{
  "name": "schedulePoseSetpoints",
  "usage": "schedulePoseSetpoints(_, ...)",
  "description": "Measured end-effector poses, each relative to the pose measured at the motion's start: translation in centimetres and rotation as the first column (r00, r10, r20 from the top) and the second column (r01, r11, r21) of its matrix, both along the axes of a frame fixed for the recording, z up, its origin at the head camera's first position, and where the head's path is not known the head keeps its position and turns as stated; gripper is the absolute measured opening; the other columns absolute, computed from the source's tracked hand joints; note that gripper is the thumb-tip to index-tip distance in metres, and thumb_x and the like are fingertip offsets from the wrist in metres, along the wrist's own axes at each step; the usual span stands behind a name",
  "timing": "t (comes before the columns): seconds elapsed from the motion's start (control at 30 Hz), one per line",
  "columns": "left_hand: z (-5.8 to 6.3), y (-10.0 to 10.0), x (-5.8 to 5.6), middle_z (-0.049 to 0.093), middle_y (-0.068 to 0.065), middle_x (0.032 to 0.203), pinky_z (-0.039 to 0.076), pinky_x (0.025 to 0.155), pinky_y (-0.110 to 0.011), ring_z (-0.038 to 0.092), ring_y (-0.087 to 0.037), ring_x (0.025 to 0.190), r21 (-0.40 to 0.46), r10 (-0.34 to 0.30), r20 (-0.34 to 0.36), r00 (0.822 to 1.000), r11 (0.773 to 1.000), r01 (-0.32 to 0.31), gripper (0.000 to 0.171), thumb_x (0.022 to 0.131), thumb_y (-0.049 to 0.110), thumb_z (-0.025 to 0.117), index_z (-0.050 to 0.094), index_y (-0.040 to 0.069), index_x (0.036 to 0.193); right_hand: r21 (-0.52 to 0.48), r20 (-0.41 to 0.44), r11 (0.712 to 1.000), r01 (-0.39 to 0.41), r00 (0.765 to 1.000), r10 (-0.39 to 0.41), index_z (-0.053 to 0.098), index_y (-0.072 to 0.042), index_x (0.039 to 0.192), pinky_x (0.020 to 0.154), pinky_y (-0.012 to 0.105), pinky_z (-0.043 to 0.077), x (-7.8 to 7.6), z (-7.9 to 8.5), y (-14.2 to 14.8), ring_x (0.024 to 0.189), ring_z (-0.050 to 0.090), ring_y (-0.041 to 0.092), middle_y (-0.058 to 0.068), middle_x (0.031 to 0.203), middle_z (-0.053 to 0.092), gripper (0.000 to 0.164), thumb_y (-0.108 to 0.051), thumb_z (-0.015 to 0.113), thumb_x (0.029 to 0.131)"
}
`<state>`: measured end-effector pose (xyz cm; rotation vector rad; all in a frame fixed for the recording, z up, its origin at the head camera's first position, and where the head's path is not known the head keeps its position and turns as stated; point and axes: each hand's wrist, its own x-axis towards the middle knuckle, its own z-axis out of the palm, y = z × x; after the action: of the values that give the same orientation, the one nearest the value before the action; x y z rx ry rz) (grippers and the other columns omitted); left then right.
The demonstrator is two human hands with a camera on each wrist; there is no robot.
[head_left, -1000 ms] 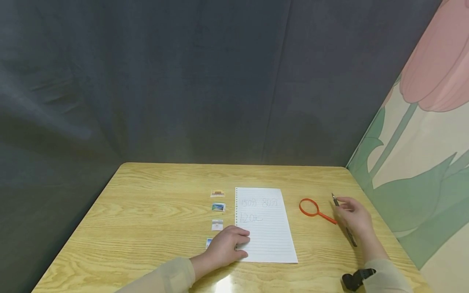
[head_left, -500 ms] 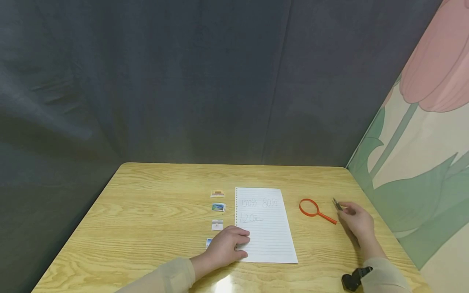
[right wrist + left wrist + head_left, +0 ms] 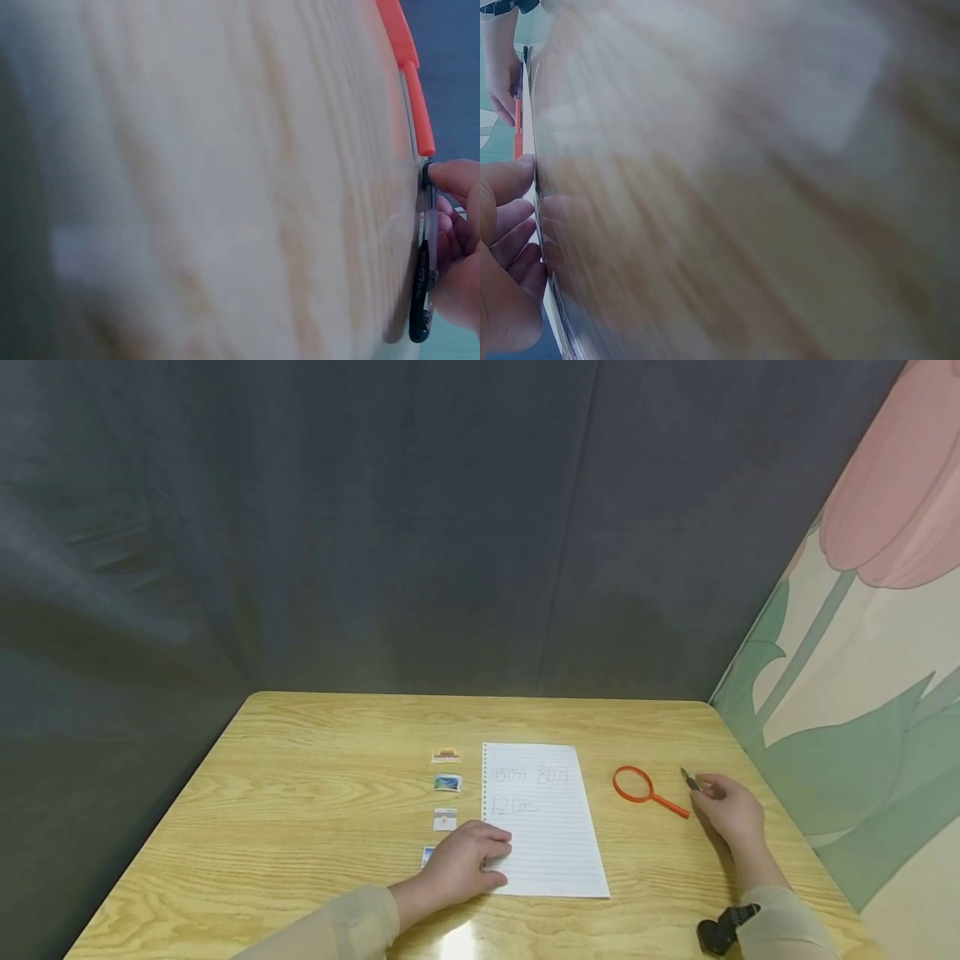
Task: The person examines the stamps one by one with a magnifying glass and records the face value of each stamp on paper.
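My left hand [image 3: 465,864] rests on the lower left edge of a lined sheet of paper [image 3: 555,852] that bears handwriting on its upper part. Its fingers lie loosely bent and hold nothing. To the right, my right hand [image 3: 731,810] pinches a pen [image 3: 689,779] low at the table, just right of a red magnifying glass [image 3: 667,805]. In the right wrist view the pen [image 3: 421,296] has a clear barrel and a black end, with the thumb against it. The head view shows only one tip of it; the hand hides the rest.
A column of stamps runs left of the paper: an orange one [image 3: 446,756], a blue-green one [image 3: 448,783], a pale one [image 3: 445,819], and a blue one [image 3: 427,856] partly behind the left hand. A dark curtain [image 3: 412,527] hangs behind the wooden table [image 3: 300,793].
My right hand has lowered slightly with the pen, which has turned so that its far end no longer shows beside the wrist. The left hand and paper stay put.
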<state>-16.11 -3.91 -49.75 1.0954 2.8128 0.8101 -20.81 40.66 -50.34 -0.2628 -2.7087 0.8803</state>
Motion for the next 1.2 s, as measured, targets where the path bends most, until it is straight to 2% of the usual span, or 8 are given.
schedulePoseSetpoints(0.17, -0.1, 0.0, -0.2, 0.063, 0.004, 0.130, 0.043, 0.105, -0.029, 0.055, -0.016, 0.122, 0.012, 0.015, 0.032, 0.999, 1.000, -0.015, 0.041, 0.083, 0.026, 0.081, 0.072, 0.010, 0.120, 0.000, -0.058, 1.000, -0.025, 0.998, 0.025, 0.065, 0.007, 0.119, 0.064, 0.037, 0.047, 0.2, 0.7, -0.6, 0.079, 0.060, 0.027, 0.020, 0.094, 0.066, 0.035, -0.016, 0.068, 0.093)
schedulePoseSetpoints(0.37, -0.4, -0.2, -0.6, 0.067, 0.000, 0.124, 0.045, 0.104, -0.031, 0.059, -0.019, 0.117, 0.104, 0.002, -0.019, 1.000, 0.995, 0.000, 0.033, 0.083, 0.022, 0.080, 0.074, 0.009, 0.113, -0.035, -0.094, 0.992, -0.120, 0.989, 0.116, 0.067, 0.006, 0.115, 0.055, 0.025, 0.049, 0.8, 2.0, -2.5, 0.070, 0.054, 0.003, 0.016, 0.089, 0.067, 0.030, -0.013, 0.070, 0.091)
schedulePoseSetpoints(0.43, -0.2, -0.3, -0.7, 0.068, 0.000, 0.121, 0.046, 0.102, -0.032, 0.059, -0.019, 0.116, 0.134, 0.020, -0.013, 1.000, 0.991, -0.018, 0.037, 0.083, 0.020, 0.080, 0.072, 0.008, 0.118, -0.054, -0.079, 0.986, -0.155, 0.985, 0.151, 0.067, 0.007, 0.117, 0.053, 0.024, 0.051, 0.9, 2.0, -2.9, 0.071, 0.056, 0.002, 0.016, 0.091, 0.068, 0.032, -0.013, 0.071, 0.091)
schedulePoseSetpoints(0.53, 0.3, -0.6, -1.0, 0.069, -0.001, 0.119, 0.046, 0.103, -0.035, 0.060, -0.020, 0.114, 0.166, 0.062, 0.010, 0.998, 0.984, -0.063, 0.039, 0.084, 0.021, 0.080, 0.071, 0.007, 0.120, -0.051, -0.055, 0.978, -0.204, 0.978, 0.201, 0.065, 0.007, 0.119, 0.053, 0.025, 0.052, 1.1, 1.9, -3.3, 0.075, 0.062, 0.009, 0.018, 0.096, 0.069, 0.037, -0.014, 0.073, 0.090)
schedulePoseSetpoints(0.73, 0.9, -1.8, -2.2, 0.070, -0.004, 0.115, 0.048, 0.100, -0.041, 0.061, -0.023, 0.110, 0.221, 0.145, 0.023, 0.989, 0.964, -0.146, 0.036, 0.085, 0.019, 0.079, 0.072, 0.006, 0.119, 0.003, -0.036, 0.963, -0.271, 0.962, 0.270, 0.066, 0.006, 0.120, 0.065, 0.026, 0.053, 1.1, 1.5, -3.3, 0.087, 0.067, 0.032, 0.020, 0.103, 0.070, 0.041, -0.016, 0.076, 0.088)
schedulePoseSetpoints(0.93, 0.9, -3.5, -3.9, 0.069, -0.009, 0.118, 0.049, 0.098, -0.045, 0.060, -0.030, 0.115, 0.296, 0.209, 0.080, 0.975, 0.929, -0.223, 0.034, 0.087, 0.014, 0.077, 0.071, 0.002, 0.118, -0.019, 0.019, 0.958, -0.286, 0.958, 0.286, 0.064, 0.005, 0.125, 0.073, 0.022, 0.053, 1.1, 1.1, -3.1, 0.096, 0.068, 0.033, 0.020, 0.111, 0.070, 0.047, -0.020, 0.077, 0.088)
schedulePoseSetpoints(1.1, 0.9, -5.0, -5.3, 0.069, -0.011, 0.117, 0.048, 0.099, -0.049, 0.060, -0.033, 0.114, 0.321, 0.269, 0.059, 0.961, 0.907, -0.273, 0.034, 0.086, 0.014, 0.078, 0.071, 0.002, 0.117, -0.031, 0.040, 0.957, -0.288, 0.956, 0.290, 0.064, 0.004, 0.126, 0.079, 0.016, 0.049, 1.0, 0.8, -3.0, 0.100, 0.067, 0.032, 0.019, 0.115, 0.069, 0.048, -0.022, 0.077, 0.088)
schedulePoseSetpoints(1.2, 1.0, -5.7, -6.0, 0.070, -0.011, 0.116, 0.048, 0.099, -0.049, 0.060, -0.033, 0.114, 0.332, 0.308, 0.053, 0.950, 0.892, -0.307, 0.034, 0.085, 0.014, 0.078, 0.072, 0.002, 0.116, -0.027, 0.041, 0.957, -0.290, 0.956, 0.291, 0.065, 0.003, 0.126, 0.081, 0.017, 0.048, 1.0, 0.7, -3.0, 0.104, 0.066, 0.034, 0.018, 0.118, 0.068, 0.048, -0.024, 0.077, 0.087)
